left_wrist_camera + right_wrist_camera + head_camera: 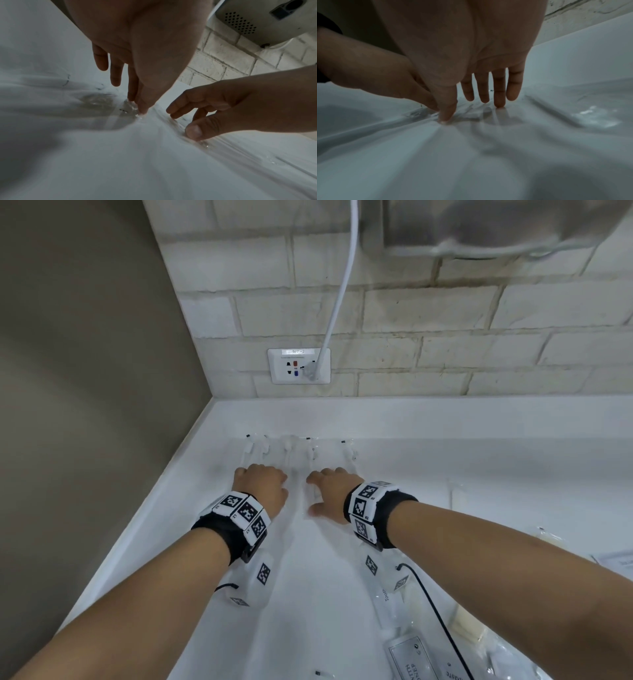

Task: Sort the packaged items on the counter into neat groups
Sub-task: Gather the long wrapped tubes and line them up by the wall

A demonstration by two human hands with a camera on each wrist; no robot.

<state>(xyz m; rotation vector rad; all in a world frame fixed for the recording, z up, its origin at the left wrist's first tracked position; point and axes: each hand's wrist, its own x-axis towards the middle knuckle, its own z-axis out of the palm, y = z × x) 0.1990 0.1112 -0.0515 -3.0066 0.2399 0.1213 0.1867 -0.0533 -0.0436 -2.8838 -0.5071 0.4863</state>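
Several clear-wrapped toothbrush packets (298,451) lie side by side in a row on the white counter (479,453), close to the back wall. My left hand (262,482) rests on the left part of the row, fingers straight. My right hand (329,491) lies beside it on the right part. In the left wrist view my left hand (130,89) touches the crinkled clear wrap (102,102) with its fingertips. In the right wrist view my right hand (471,102) presses the wrap (471,113) with thumb and one fingertip. Neither hand grips anything.
More packaged items lie at the near right: a long white box (387,601), a labelled packet (407,655), a cream-coloured packet (466,625). A grey side wall (85,371) bounds the counter's left. On the tiled back wall are a socket (298,366), a white cable (342,285) and a hand dryer (496,227).
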